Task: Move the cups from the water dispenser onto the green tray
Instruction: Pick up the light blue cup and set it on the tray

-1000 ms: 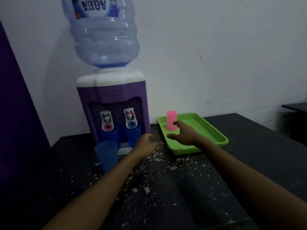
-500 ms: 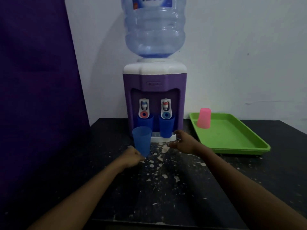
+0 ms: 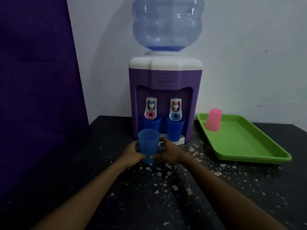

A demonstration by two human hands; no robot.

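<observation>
A purple water dispenser (image 3: 164, 77) stands at the back of the black table. Two dark blue cups sit under its taps, the left cup (image 3: 152, 124) and the right cup (image 3: 175, 127). In front of them stands a lighter blue cup (image 3: 148, 144), upright on the table. My left hand (image 3: 132, 154) and my right hand (image 3: 167, 152) wrap it from both sides. To the right lies the green tray (image 3: 249, 146) with a pink cup (image 3: 213, 120) upside down in its far left corner.
A big blue water bottle (image 3: 167, 24) tops the dispenser. A purple panel (image 3: 36, 80) rises along the left. The black table (image 3: 166, 196) is flecked with white chips. A white wall stands behind.
Both hands have come together onto the light blue cup; half a second ago the left was a fist below it and the right was off to its right. The view has swung left.
</observation>
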